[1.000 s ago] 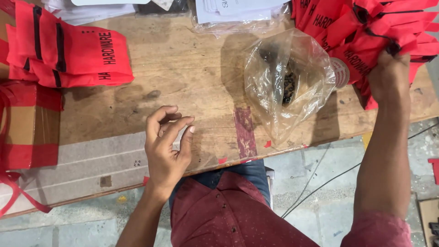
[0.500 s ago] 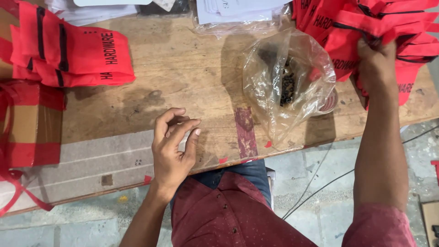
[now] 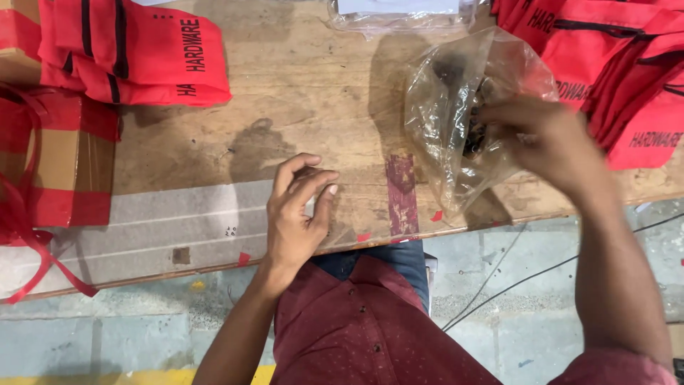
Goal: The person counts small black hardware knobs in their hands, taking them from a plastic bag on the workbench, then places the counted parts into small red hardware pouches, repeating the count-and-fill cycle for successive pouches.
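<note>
Far left, a taped cardboard box (image 3: 43, 164) and folded red bags (image 3: 135, 53) lie on the desk (image 3: 299, 93). The left hand (image 3: 299, 214) rests curled near the desk's front edge; whether it pinches something small I cannot tell. The blurred right hand (image 3: 541, 139) reaches into the clear plastic bag (image 3: 456, 107) of dark small parts. Unsteadied, that bag could likely tip and spill.

R hand (image 3: 545, 139) at clear bag (image 3: 456, 107), L hand (image 3: 299, 214) on bench (image 3: 299, 93).
</note>
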